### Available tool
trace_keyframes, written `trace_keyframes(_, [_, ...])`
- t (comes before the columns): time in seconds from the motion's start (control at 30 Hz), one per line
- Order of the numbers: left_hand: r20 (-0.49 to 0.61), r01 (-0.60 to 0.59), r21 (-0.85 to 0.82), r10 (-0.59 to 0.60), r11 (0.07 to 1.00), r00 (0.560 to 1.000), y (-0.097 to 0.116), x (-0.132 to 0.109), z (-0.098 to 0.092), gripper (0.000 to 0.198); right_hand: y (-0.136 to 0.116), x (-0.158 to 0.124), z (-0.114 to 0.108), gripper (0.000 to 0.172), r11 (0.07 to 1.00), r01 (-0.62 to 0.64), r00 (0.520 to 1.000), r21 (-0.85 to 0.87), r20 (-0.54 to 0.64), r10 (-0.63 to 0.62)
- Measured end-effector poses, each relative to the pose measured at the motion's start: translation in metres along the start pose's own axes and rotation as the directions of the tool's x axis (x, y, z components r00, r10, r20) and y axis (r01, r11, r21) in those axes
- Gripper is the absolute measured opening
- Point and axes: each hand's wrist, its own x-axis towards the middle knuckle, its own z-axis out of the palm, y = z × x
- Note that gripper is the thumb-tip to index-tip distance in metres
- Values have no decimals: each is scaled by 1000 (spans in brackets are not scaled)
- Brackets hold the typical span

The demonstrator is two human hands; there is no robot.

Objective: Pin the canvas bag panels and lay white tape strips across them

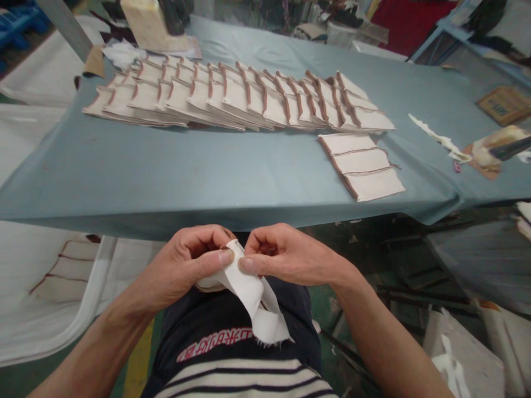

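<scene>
Between my two hands, just in front of the table edge, is a white fabric piece (244,284) with a frayed lower end that hangs over my lap. My left hand (194,257) pinches its upper edge between thumb and fingers, where a bit of brown edging shows. My right hand (286,257) is closed too, its thumb pressing the same piece from the other side. Part of the fabric behind my left hand is hidden. Nearest on the table is a single cream fabric panel (360,161) with brown-trimmed seams, lying flat to the right.
A long overlapping row of cream panels (232,91) lies across the blue-covered table (186,171). A white tub (99,287) holding another panel stands at lower left. On the right are a white strip (440,135) and a cardboard box (504,105).
</scene>
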Motion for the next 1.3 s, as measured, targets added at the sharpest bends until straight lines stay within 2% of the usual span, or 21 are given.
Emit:
trace_keyframes(0.1, [-1, -25, 88, 25, 996, 1000, 7, 0, 2, 24, 7, -2, 2, 45, 998, 48, 999, 38, 7, -48])
trace_keyframes(0.17, [-3, -9, 147, 9, 989, 1000, 13, 1, 3, 25, 10, -3, 3, 43, 990, 138, 986, 8, -97, -137])
trace_keyframes(0.23, [7, -7, 208, 6, 978, 1000, 18, 2, 5, 28, 8, -6, 4, 36, 958, 252, 923, -134, -265, -280])
trace_keyframes(0.3, [39, -43, 284, 34, 958, 999, 22, 3, 6, 29, 3, -8, 4, 28, 891, 344, 840, -297, -327, -434])
trace_keyframes(0.33, [59, -71, 323, 55, 944, 997, 25, 3, 7, 30, 0, -9, 3, 27, 850, 384, 817, -361, -296, -495])
trace_keyframes(0.43, [85, -120, 422, 92, 899, 992, 31, 2, 9, 32, -5, -5, 1, 30, 701, 518, 763, -491, -105, -638])
trace_keyframes(0.53, [78, -98, 486, 69, 869, 995, 35, 1, 11, 32, -5, 4, -2, 40, 562, 550, 721, -617, 12, -693])
trace_keyframes(0.67, [116, -76, 507, 19, 858, 993, 36, 0, 13, 33, -8, 12, -4, 60, 495, 482, 773, -723, 85, -628])
trace_keyframes(0.8, [140, -100, 480, 36, 872, 989, 36, 1, 12, 30, -16, 10, -7, 63, 487, 484, 794, -727, 131, -594])
trace_keyframes(0.93, [165, -118, 454, 47, 883, 985, 36, 4, 10, 31, -11, 5, -11, 46, 559, 518, 798, -648, 131, -588])
trace_keyframes(1.1, [225, -72, 379, -17, 923, 974, 34, 9, 7, 33, 1, -5, -9, 33, 612, 581, 764, -537, 102, -637])
trace_keyframes(1.2, [267, -73, 399, -40, 914, 963, 35, 11, 4, 31, 0, -15, -7, 25, 618, 532, 796, -578, 94, -598])
trace_keyframes(1.3, [308, -149, 500, -14, 853, 951, 40, 12, 2, 27, -6, -20, -7, 22, 592, 478, 826, -649, 102, -555])
